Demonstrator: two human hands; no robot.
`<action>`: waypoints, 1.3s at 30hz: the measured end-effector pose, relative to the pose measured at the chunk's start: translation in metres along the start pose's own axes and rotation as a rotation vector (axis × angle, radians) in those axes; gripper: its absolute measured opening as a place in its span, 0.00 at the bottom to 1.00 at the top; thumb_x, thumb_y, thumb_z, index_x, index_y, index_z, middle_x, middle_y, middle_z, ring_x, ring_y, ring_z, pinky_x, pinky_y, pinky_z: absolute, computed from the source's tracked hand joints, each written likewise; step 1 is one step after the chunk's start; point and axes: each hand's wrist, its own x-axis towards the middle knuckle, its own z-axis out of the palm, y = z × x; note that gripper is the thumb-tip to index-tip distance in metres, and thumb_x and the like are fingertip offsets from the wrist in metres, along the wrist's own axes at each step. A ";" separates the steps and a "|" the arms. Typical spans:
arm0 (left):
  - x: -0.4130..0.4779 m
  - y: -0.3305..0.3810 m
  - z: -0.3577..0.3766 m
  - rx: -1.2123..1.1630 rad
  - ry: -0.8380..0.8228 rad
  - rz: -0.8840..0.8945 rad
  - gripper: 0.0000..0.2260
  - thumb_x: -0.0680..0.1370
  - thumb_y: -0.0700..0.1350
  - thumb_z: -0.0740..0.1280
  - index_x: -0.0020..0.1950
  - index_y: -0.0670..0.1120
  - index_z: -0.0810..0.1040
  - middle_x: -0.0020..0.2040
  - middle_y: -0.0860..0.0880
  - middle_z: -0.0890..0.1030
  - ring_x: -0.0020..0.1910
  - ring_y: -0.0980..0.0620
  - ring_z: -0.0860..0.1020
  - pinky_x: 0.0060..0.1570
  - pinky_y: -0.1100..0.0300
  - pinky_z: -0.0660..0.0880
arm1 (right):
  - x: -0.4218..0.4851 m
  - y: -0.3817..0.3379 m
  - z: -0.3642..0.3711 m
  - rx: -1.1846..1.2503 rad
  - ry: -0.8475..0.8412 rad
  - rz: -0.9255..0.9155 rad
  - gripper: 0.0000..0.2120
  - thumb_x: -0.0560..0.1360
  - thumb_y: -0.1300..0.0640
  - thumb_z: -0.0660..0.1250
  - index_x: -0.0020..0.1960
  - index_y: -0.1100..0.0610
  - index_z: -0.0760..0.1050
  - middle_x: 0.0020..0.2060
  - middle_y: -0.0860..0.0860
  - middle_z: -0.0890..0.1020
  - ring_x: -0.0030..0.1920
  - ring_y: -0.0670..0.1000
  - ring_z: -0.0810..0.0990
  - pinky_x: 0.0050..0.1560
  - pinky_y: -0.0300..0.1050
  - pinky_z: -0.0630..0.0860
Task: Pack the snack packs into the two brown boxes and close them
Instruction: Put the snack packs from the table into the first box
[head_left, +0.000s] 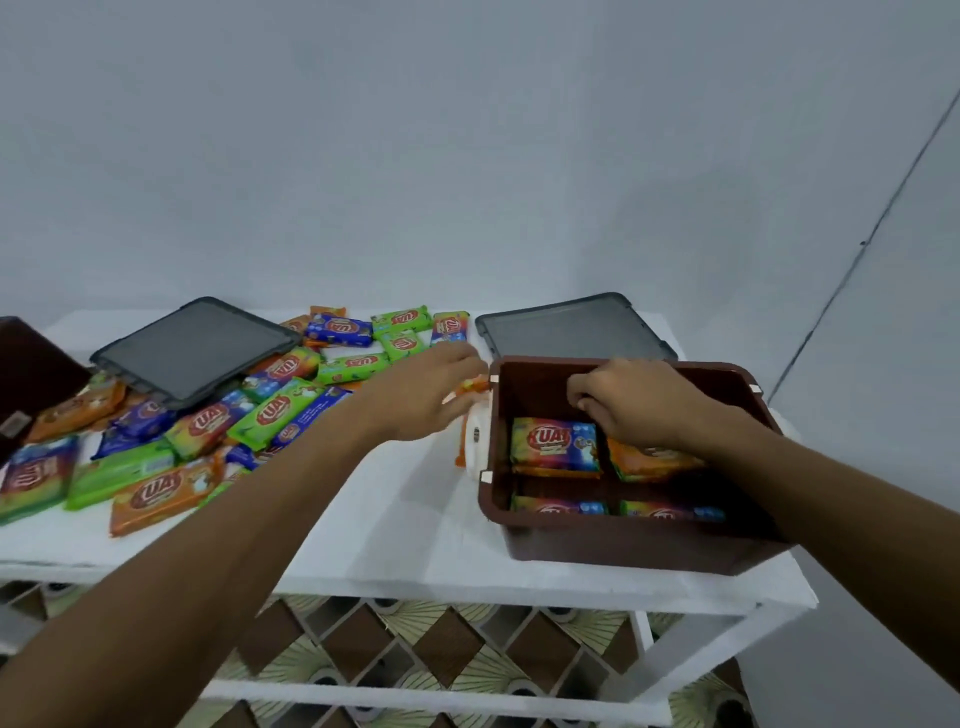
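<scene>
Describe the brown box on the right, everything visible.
The brown box looks like glossy plastic, with rounded corners and small white tabs on the rim. It stands open and upright near the right end of the white table. A dark grey lid lies behind it. Four snack packs show inside. The right hand reaches into it; the left hand holds an orange pack beside its left wall.

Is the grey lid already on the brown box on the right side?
No, the brown box is open with snack packs showing inside, and a grey lid lies behind it.
</scene>
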 end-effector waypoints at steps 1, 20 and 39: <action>-0.010 -0.014 0.002 0.032 -0.023 -0.076 0.19 0.82 0.53 0.58 0.69 0.45 0.71 0.67 0.46 0.72 0.65 0.46 0.71 0.59 0.52 0.71 | 0.007 -0.007 -0.003 0.005 0.039 -0.005 0.05 0.78 0.53 0.57 0.47 0.46 0.71 0.40 0.47 0.79 0.39 0.51 0.77 0.37 0.48 0.75; -0.112 -0.181 0.004 -0.580 0.050 -0.802 0.13 0.82 0.43 0.58 0.64 0.44 0.75 0.57 0.45 0.77 0.48 0.47 0.77 0.44 0.52 0.73 | 0.163 -0.175 0.006 0.018 -0.283 -0.075 0.15 0.78 0.53 0.64 0.65 0.48 0.72 0.60 0.50 0.78 0.62 0.54 0.74 0.51 0.50 0.73; -0.152 -0.215 -0.020 -0.922 -0.036 -0.796 0.06 0.83 0.44 0.59 0.57 0.46 0.74 0.51 0.45 0.82 0.43 0.52 0.81 0.39 0.61 0.76 | 0.188 -0.241 0.034 0.208 -0.248 0.042 0.25 0.74 0.60 0.66 0.68 0.58 0.62 0.49 0.55 0.75 0.47 0.54 0.75 0.37 0.45 0.71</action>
